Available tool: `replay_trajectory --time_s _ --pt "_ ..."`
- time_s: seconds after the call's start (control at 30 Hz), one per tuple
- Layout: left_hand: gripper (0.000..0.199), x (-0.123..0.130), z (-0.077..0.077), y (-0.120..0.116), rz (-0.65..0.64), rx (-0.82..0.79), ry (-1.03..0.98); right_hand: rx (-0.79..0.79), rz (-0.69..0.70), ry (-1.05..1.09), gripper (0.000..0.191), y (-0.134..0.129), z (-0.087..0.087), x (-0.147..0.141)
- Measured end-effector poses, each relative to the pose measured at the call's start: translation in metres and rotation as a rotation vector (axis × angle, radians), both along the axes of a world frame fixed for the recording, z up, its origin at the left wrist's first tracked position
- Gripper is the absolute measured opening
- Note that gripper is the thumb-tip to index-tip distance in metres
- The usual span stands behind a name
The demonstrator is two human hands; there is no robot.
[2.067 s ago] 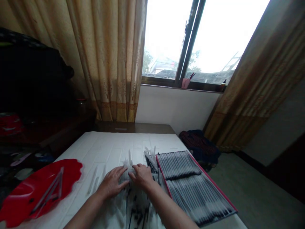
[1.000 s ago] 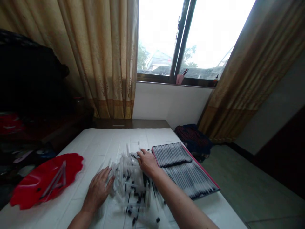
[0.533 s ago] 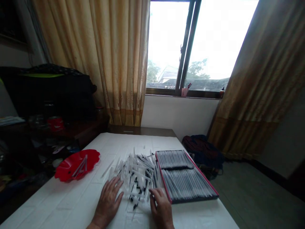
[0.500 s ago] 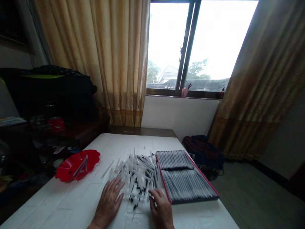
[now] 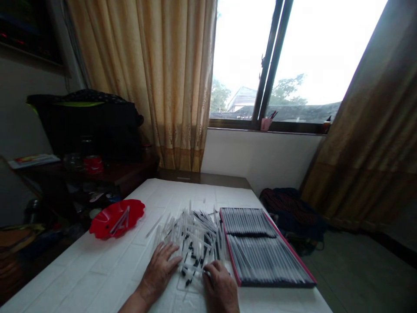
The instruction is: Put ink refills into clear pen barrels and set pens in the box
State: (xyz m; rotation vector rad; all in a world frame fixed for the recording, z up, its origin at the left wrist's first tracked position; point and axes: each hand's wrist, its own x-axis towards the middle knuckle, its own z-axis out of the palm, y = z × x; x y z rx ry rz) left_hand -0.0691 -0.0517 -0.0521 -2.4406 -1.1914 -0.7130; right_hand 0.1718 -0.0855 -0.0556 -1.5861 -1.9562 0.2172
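A loose pile of clear plastic tubes point(image 5: 192, 228) lies mid-table, mixed with small black parts point(image 5: 194, 256) whose kind is too blurred to tell. My left hand point(image 5: 159, 267) rests at the pile's near left side, palm down, fingers apart and touching its edge. At the near right side, my right hand point(image 5: 222, 284) is curled, thumb and forefinger drawn together by a tube's end; what they pinch is hidden. Just right of it lies a flat box point(image 5: 273, 286) with red edges, holding two rows of slim clear sticks with dark ends point(image 5: 263, 256).
A red scalloped dish point(image 5: 97, 224) with a few clear tubes stands on the left of the white-covered table point(image 5: 81, 278). Dark furniture with a red can point(image 5: 93, 164) is beyond it. Dark cloth point(image 5: 293, 208) is heaped past the right edge.
The view has turned slightly left. My right thumb and forefinger have come closer together by the tubes. The left hand remains spread at the pile's edge.
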Motion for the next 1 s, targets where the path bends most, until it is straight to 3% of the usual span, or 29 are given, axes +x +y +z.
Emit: replay_trajectory --time_s 0.1,0.2,0.3,0.4,0.53,0.77,1.0 --pt "0.025 0.008 0.011 -0.002 0.002 -0.045 -0.078 0.070 0.017 0.253 0.015 0.002 -0.005 0.002" --pt "0.025 0.018 0.025 -0.006 -0.008 -0.138 -0.133 0.045 0.033 0.661 0.019 0.007 -0.007 0.001" --pt "0.025 0.031 0.035 -0.011 -0.015 -0.183 -0.141 -0.133 -0.011 1.138 0.041 0.014 -0.003 -0.001" --pt "0.024 0.045 0.037 -0.013 -0.019 -0.212 -0.132 -0.338 -0.016 1.436 0.053 0.021 0.001 -0.002" --pt "0.024 0.054 0.032 -0.011 -0.027 -0.252 -0.136 -0.441 0.055 1.526 0.049 0.024 0.001 -0.001" --pt "0.012 0.033 0.018 -0.013 0.149 -0.302 -0.280 -0.367 0.003 1.586 0.049 0.021 0.006 0.002" --pt "0.010 0.048 0.040 -0.020 0.338 -0.544 -0.151 -0.377 -0.017 1.632 0.053 0.021 0.007 0.001"
